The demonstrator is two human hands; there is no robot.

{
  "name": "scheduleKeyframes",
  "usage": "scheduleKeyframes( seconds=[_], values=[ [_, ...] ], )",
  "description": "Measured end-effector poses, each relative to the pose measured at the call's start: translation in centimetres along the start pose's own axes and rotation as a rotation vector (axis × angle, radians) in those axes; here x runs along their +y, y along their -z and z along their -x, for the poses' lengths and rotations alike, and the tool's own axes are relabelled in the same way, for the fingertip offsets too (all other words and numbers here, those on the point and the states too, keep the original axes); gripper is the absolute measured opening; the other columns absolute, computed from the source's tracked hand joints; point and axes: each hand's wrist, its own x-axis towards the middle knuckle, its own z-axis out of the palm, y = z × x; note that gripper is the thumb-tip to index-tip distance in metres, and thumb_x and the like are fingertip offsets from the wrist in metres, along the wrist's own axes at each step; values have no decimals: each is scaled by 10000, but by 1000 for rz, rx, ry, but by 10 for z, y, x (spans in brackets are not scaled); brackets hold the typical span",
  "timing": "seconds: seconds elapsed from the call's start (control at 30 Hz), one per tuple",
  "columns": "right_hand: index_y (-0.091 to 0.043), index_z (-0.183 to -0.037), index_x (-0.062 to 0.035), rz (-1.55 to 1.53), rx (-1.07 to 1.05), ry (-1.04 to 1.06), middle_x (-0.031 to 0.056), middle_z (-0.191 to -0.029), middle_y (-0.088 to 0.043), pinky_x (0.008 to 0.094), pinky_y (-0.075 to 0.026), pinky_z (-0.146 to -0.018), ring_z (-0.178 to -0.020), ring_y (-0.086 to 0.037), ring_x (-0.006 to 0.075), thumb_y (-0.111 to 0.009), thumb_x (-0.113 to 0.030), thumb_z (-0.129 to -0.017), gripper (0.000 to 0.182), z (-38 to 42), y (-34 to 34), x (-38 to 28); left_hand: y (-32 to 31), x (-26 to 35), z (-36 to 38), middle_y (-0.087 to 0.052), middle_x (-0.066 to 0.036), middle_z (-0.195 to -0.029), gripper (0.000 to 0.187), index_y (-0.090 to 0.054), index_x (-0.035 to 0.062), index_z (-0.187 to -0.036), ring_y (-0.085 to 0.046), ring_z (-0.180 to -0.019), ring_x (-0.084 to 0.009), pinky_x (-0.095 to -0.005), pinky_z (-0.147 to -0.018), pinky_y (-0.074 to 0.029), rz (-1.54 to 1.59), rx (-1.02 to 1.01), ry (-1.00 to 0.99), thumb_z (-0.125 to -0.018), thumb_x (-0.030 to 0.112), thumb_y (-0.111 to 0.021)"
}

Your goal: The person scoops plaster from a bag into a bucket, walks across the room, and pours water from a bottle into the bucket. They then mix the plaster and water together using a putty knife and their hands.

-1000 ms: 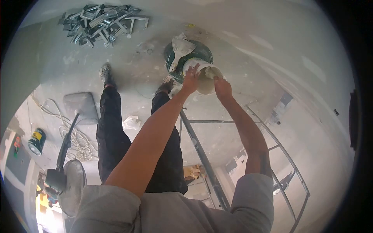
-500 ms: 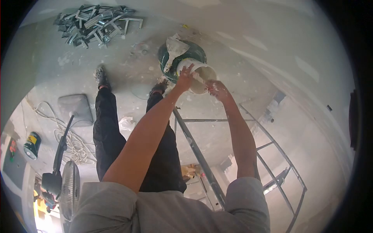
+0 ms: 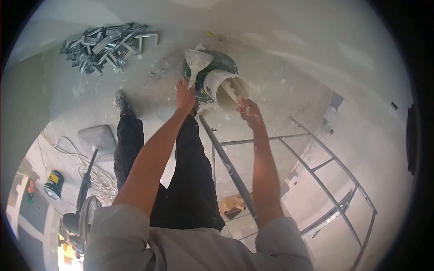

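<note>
A white bucket (image 3: 212, 86) lies tilted with its open mouth towards me, on a dark green round lid or base (image 3: 224, 62). My right hand (image 3: 251, 114) is closed round the reddish handle of a putty-smeared scraper (image 3: 231, 92), whose far end is inside the bucket. Left of the bucket, my left hand (image 3: 185, 96) has its fingers closed at the handle of a wide putty knife (image 3: 199, 59). That knife's broad, putty-coated blade rests over the green base and points away from me.
Metal brackets (image 3: 106, 45) are heaped at the far left. Close on the right stands a metal tube frame (image 3: 230, 169). A fan (image 3: 88, 217), coiled cable (image 3: 101, 183) and a dark can (image 3: 54, 184) are at the left. A wall (image 3: 352, 58) rises beyond the bucket.
My left hand has left the bucket and moved left to the wide putty knife's handle. My right hand stays on the scraper, now lower in view. The view has shifted.
</note>
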Motion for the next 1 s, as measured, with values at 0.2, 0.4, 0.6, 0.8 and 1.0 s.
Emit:
scheduleKeyframes(
  seconds=[0.2, 0.4, 0.6, 0.8, 1.0],
  values=[
    [-565, -1142, -23, -599, 63, -79, 53, -937, -603, 188, -363, -454, -680, -546, 96, -612, -394, -990, 404, 18, -46, 37, -54, -16, -48, -435, -225, -1409, 609, -448, -44, -1365, -392, -1315, -419, -487, -1161, -293, -360, -201, -23, -882, 263, -654],
    [-568, -1130, -41, -768, 220, 65, 30, -836, -575, 189, -372, -444, -603, -514, 87, -582, -391, -1004, 373, 43, -73, 52, 17, -30, -56, -538, -245, -1296, 260, -744, 87, -998, -404, -1327, -371, -573, -1114, -278, -467, -615, -422, -815, 267, -701],
    [-555, -1102, -89, -899, 170, 155, 18, -788, -568, 190, -356, -415, -573, -513, 74, -536, -346, -1029, 268, 51, -75, 65, 158, 3, -10, -565, -296, -1182, 444, -573, 19, -1256, -487, -1164, -464, -522, -972, -427, -8, -290, -382, -827, 101, -647],
    [-592, -1092, -76, -998, 281, 89, 5, -720, -534, 191, -305, -403, -497, -450, 60, -637, -255, -946, 236, 53, -89, 44, 232, 126, 55, -510, -254, -1295, 523, -403, 36, -1435, -582, -1050, -497, -548, -906, -482, -145, -607, -312, -918, 41, -488],
    [-554, -1050, -106, -1055, 277, 190, -2, -720, -540, 202, -335, -362, -476, -467, 73, -499, -260, -1040, 163, 50, -98, 47, 203, 176, 87, -527, -205, -1127, 569, -371, 24, -1450, -632, -919, -390, -477, -765, -544, -289, -695, -462, -895, 0, -495]
  ],
)
